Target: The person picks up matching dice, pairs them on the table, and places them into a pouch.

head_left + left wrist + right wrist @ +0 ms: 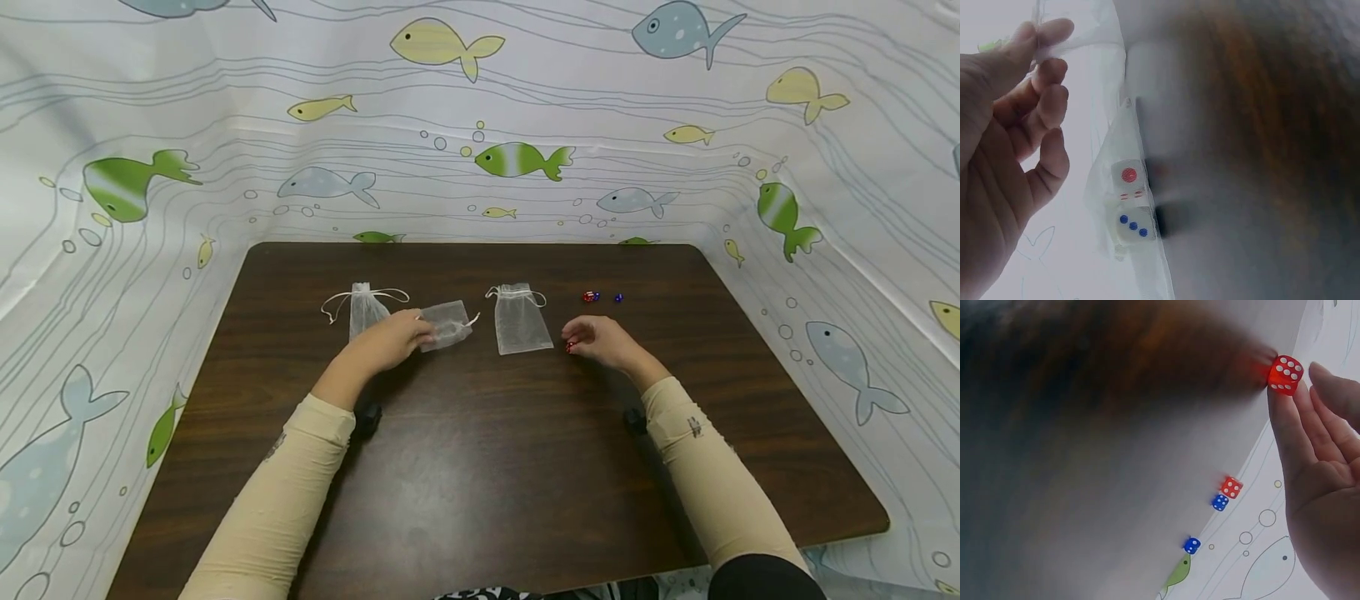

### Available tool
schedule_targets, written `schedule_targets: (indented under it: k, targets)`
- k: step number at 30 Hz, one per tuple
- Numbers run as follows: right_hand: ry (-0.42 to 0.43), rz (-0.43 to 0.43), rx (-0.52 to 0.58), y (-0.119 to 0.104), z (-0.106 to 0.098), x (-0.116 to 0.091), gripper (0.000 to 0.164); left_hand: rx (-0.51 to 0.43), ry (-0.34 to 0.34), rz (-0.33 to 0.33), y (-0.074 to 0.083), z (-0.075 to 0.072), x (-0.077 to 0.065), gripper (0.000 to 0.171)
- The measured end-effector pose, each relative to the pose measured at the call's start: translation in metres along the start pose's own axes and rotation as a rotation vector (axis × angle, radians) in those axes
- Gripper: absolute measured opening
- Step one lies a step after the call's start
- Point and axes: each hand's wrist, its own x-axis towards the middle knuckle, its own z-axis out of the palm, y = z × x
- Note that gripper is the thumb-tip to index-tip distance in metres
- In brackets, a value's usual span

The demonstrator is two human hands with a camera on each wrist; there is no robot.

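My left hand [390,337] pinches the edge of a sheer white drawstring pouch [447,325] between thumb and index finger. Just beyond that hand lies another drawstring pouch [366,308], partly covered by it. In the left wrist view, a sheer pouch [1107,169] contains white dice [1136,225] with red and blue pips. My right hand [602,342] is at a red die [1285,375] on the table; the index fingertip touches it, while the thumb stands slightly apart from it. A third pouch [521,321] lies flat between the hands.
Beyond the right hand, another red die [1231,487] sits beside a blue die [1220,502], with a second blue die [1192,545] a little apart. Everything lies on a dark wooden table [465,467]. A fish-patterned curtain [480,108] surrounds its back and sides.
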Motion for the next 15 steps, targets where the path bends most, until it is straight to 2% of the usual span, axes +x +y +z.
schedule_targets:
  k: [6, 12, 15]
  targets:
    - [0.011, 0.014, -0.016, -0.0001, 0.0001, -0.0003, 0.028, -0.007, 0.085, 0.034, -0.0012, 0.0016, -0.0019, 0.006]
    - [0.016, 0.005, -0.032, 0.0039, -0.0024, 0.0001, 0.028, -0.057, 0.119, -0.009, -0.0016, -0.0032, -0.0019, 0.014]
    - [0.015, 0.009, -0.031, 0.0057, -0.0036, 0.0003, 0.028, -0.101, 0.124, -0.017, -0.0036, -0.005, -0.002, 0.011]
